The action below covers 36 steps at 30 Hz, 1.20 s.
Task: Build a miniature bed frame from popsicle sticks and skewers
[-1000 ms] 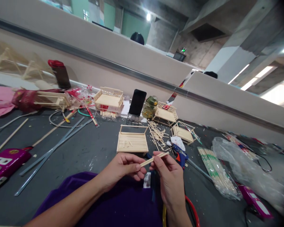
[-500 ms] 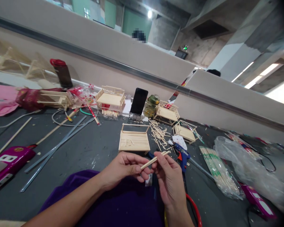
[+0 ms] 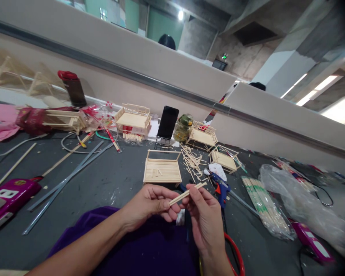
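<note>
Between my two hands are a few short, thin wooden sticks point(image 3: 179, 197), lying side by side at a slant. My left hand point(image 3: 153, 203) pinches their lower left end between thumb and fingers. Nearer their upper right end, my right hand point(image 3: 204, 211) has its thumb and fingertips closed on them. Just beyond my hands stands a small wooden stick platform point(image 3: 162, 171) with a raised rail at its back, and a few short pieces lie on top. To the right of it is a loose heap of cut sticks point(image 3: 192, 160). A blue glue gun point(image 3: 222, 186) lies beyond my right hand.
A black phone point(image 3: 168, 122) leans on a wire stand. Stick models point(image 3: 134, 116) stand along the back, near a red-lidded bottle point(image 3: 72, 88). Clear glue sticks point(image 3: 66, 181) and a purple tool point(image 3: 14, 199) lie left; bagged sticks point(image 3: 264, 207) lie right.
My hands and the sticks stay almost in place, both hands still gripping. The whole view has shifted very slightly.
</note>
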Each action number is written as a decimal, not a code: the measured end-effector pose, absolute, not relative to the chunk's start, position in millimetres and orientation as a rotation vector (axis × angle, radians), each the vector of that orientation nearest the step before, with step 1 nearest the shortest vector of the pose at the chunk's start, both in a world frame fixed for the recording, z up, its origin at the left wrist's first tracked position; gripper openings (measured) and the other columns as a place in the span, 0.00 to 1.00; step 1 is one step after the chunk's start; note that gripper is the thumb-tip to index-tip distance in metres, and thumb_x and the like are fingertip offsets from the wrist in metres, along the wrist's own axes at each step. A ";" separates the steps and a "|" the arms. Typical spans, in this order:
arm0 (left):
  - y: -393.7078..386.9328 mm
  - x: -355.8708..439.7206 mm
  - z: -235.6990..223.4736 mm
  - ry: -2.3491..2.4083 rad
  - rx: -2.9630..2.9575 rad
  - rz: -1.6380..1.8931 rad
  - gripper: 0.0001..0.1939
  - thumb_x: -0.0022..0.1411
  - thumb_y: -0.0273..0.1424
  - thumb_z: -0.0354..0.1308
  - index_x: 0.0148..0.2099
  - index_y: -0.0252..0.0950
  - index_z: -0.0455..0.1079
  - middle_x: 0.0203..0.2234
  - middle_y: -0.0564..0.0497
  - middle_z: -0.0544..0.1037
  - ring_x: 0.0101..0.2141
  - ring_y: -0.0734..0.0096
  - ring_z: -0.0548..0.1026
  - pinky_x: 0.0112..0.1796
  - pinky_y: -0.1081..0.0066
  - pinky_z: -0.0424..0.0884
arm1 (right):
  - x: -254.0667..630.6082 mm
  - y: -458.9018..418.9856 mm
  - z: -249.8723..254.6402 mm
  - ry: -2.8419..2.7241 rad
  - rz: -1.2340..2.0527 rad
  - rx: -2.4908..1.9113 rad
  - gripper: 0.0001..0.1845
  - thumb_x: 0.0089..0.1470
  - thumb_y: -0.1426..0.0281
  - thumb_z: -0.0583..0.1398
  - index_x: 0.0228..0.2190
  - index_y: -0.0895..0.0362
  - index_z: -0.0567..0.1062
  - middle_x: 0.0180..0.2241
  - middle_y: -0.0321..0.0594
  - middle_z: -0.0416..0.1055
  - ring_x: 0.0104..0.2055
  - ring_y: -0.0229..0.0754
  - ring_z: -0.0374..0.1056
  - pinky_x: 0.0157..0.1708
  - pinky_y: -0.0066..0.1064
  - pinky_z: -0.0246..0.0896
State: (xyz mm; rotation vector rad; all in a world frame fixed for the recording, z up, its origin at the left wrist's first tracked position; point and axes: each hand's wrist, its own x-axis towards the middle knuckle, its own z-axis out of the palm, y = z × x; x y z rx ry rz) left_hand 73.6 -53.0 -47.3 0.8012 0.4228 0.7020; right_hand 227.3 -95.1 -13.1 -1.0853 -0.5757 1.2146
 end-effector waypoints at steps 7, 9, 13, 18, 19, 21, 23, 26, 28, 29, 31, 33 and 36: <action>-44.4 60.7 -42.7 0.425 0.903 0.584 0.15 0.55 0.31 0.66 0.46 0.35 0.78 0.36 0.44 0.83 0.34 0.67 0.80 0.37 0.70 0.74 | 234.0 -94.6 -20.6 -0.774 1.059 -1.122 0.11 0.47 0.64 0.69 0.31 0.59 0.80 0.23 0.36 0.74 0.24 0.35 0.69 0.28 0.25 0.65; -41.9 56.4 -37.9 0.471 1.035 0.597 0.18 0.55 0.31 0.66 0.50 0.37 0.76 0.41 0.44 0.81 0.40 0.64 0.79 0.42 0.68 0.72 | 236.7 -97.1 -21.6 -0.882 0.990 -1.180 0.11 0.50 0.64 0.67 0.32 0.58 0.80 0.24 0.37 0.75 0.26 0.36 0.70 0.31 0.27 0.66; -42.9 59.4 -30.5 0.717 1.435 0.796 0.13 0.58 0.32 0.63 0.45 0.38 0.78 0.39 0.47 0.82 0.40 0.65 0.78 0.43 0.70 0.70 | 235.9 -104.6 -21.6 -1.121 0.856 -1.282 0.09 0.54 0.64 0.63 0.32 0.57 0.80 0.25 0.37 0.75 0.28 0.37 0.71 0.30 0.26 0.66; -49.7 75.2 -29.3 0.757 1.721 0.844 0.07 0.59 0.31 0.61 0.38 0.38 0.80 0.30 0.51 0.82 0.32 0.69 0.77 0.37 0.74 0.69 | 226.2 -108.4 -27.8 -1.264 0.729 -1.272 0.11 0.57 0.65 0.60 0.28 0.57 0.79 0.30 0.39 0.75 0.29 0.37 0.70 0.28 0.26 0.65; -50.5 77.2 -28.8 0.768 1.731 0.825 0.07 0.59 0.32 0.61 0.36 0.38 0.80 0.29 0.51 0.82 0.31 0.69 0.77 0.35 0.75 0.69 | 225.5 -108.6 -28.6 -1.284 0.692 -1.272 0.11 0.58 0.66 0.60 0.27 0.57 0.79 0.31 0.39 0.75 0.31 0.38 0.71 0.30 0.26 0.66; -51.3 79.0 -26.5 0.794 1.753 0.773 0.07 0.59 0.32 0.61 0.34 0.37 0.80 0.28 0.51 0.82 0.30 0.69 0.77 0.34 0.75 0.69 | 229.0 -110.9 -27.6 -1.345 0.662 -1.286 0.10 0.58 0.66 0.60 0.28 0.56 0.78 0.32 0.39 0.75 0.34 0.39 0.71 0.35 0.27 0.66; -51.0 78.0 -23.0 0.809 1.776 0.725 0.08 0.59 0.33 0.61 0.33 0.37 0.80 0.27 0.51 0.81 0.30 0.70 0.77 0.33 0.76 0.68 | 241.5 -118.5 -23.9 -1.451 0.682 -1.340 0.09 0.59 0.67 0.59 0.32 0.54 0.79 0.34 0.38 0.75 0.36 0.39 0.71 0.36 0.26 0.66; -49.4 73.3 -18.8 0.890 1.742 0.723 0.08 0.57 0.34 0.62 0.31 0.37 0.80 0.25 0.51 0.81 0.28 0.70 0.76 0.32 0.76 0.67 | 278.0 -143.7 -19.6 -1.634 0.576 -1.549 0.12 0.59 0.67 0.57 0.44 0.53 0.76 0.39 0.41 0.74 0.41 0.42 0.71 0.40 0.30 0.67; -48.5 70.7 -18.8 0.975 1.626 0.781 0.07 0.55 0.34 0.64 0.30 0.36 0.80 0.25 0.50 0.81 0.28 0.69 0.76 0.32 0.76 0.68 | 307.3 -166.4 -22.8 -1.752 0.416 -1.751 0.15 0.57 0.67 0.58 0.46 0.53 0.75 0.44 0.45 0.72 0.46 0.48 0.69 0.45 0.36 0.66; -48.6 70.5 -19.8 1.008 1.542 0.822 0.08 0.54 0.35 0.64 0.30 0.36 0.80 0.25 0.50 0.81 0.29 0.69 0.76 0.32 0.75 0.69 | 320.7 -177.5 -26.9 -1.810 0.388 -1.856 0.17 0.55 0.67 0.59 0.48 0.53 0.74 0.46 0.46 0.71 0.47 0.50 0.68 0.45 0.38 0.66; -50.4 73.3 -23.7 1.047 1.366 0.908 0.08 0.52 0.35 0.66 0.31 0.36 0.79 0.25 0.49 0.81 0.29 0.67 0.78 0.34 0.74 0.71 | 340.7 -195.9 -38.8 -1.931 0.434 -1.973 0.26 0.51 0.69 0.61 0.53 0.53 0.71 0.47 0.49 0.71 0.46 0.52 0.69 0.44 0.39 0.68; -53.8 80.2 -29.3 1.073 1.223 0.975 0.08 0.51 0.35 0.67 0.31 0.35 0.79 0.24 0.49 0.82 0.29 0.66 0.78 0.35 0.72 0.73 | 350.0 -206.7 -52.7 -2.005 0.498 -2.010 0.32 0.47 0.71 0.62 0.56 0.53 0.69 0.47 0.50 0.71 0.47 0.53 0.69 0.44 0.38 0.68; -59.5 92.3 -38.5 1.107 1.097 1.039 0.09 0.49 0.36 0.68 0.32 0.35 0.80 0.24 0.48 0.82 0.28 0.66 0.79 0.36 0.71 0.74 | 350.7 -210.5 -69.1 -1.966 0.541 -2.039 0.35 0.46 0.73 0.61 0.58 0.55 0.67 0.50 0.53 0.68 0.50 0.54 0.68 0.47 0.39 0.67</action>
